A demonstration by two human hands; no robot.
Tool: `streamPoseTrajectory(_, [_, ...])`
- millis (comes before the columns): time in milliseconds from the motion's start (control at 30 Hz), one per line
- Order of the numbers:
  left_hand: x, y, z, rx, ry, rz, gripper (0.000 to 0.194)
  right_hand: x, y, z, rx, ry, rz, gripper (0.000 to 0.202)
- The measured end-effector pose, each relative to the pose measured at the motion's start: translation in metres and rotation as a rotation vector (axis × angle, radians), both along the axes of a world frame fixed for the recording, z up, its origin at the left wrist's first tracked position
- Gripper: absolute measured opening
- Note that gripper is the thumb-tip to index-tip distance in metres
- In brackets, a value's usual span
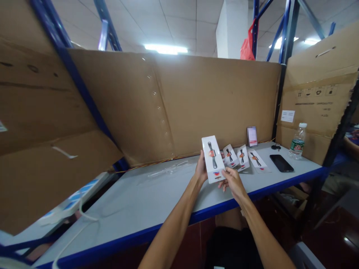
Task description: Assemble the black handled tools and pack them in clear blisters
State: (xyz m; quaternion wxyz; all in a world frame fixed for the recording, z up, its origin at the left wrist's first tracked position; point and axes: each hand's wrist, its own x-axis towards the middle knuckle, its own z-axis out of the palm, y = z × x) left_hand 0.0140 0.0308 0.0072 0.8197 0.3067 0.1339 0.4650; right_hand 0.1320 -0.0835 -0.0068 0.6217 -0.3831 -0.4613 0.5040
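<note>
A white box (213,158) printed with a picture of a dark-handled tool is held upright and slightly tilted above the table. My left hand (201,168) grips its left edge, with most of the fingers hidden behind it. At its lower right corner, my right hand (232,181) pinches the box between thumb and fingers. Just beyond my right hand, similar printed packages lie on the table: one nearest the box (230,156), a middle one (242,157) and a flatter one (257,160) on the right.
A black phone (281,163), a water bottle (297,141) and small dark keys (276,147) lie or stand at the right. Another phone (252,136) leans against the cardboard wall (196,104). Clear plastic (169,170) lies at the back. A white cable (71,239) crosses the left end.
</note>
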Motion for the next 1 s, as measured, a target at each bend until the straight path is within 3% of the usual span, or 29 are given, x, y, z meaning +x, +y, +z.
streamPoseTrajectory(133, [0.006, -0.003, 0.003, 0.124, 0.057, -0.096, 0.065, 0.039, -0.035, 0.007, 0.139, -0.006, -0.310, 0.045])
streamPoseTrajectory(267, [0.003, 0.006, 0.000, 0.139, 0.132, 0.033, 0.060, 0.093, -0.066, 0.007, 0.141, -0.223, -0.554, 0.043])
streamPoseTrajectory(400, [0.001, 0.011, -0.002, 0.125, 0.149, 0.132, 0.054, 0.140, -0.071, -0.004, 0.099, -0.471, -0.739, 0.043])
streamPoseTrajectory(533, [0.003, 0.010, -0.002, 0.122, 0.191, 0.127, 0.050, 0.163, -0.050, -0.023, 0.032, -0.468, -0.745, 0.047])
streamPoseTrajectory(700, [0.003, 0.011, -0.003, 0.096, 0.253, 0.138, 0.044, 0.168, -0.009, -0.040, 0.026, -0.413, -0.684, 0.052])
streamPoseTrajectory(833, [0.002, 0.011, -0.004, 0.083, 0.280, 0.146, 0.040, 0.173, 0.006, -0.036, -0.123, -0.791, -0.633, 0.052])
streamPoseTrajectory(1000, [0.004, 0.008, -0.003, 0.074, 0.293, 0.152, 0.039, 0.187, 0.004, -0.023, -0.386, -1.311, -0.841, 0.038])
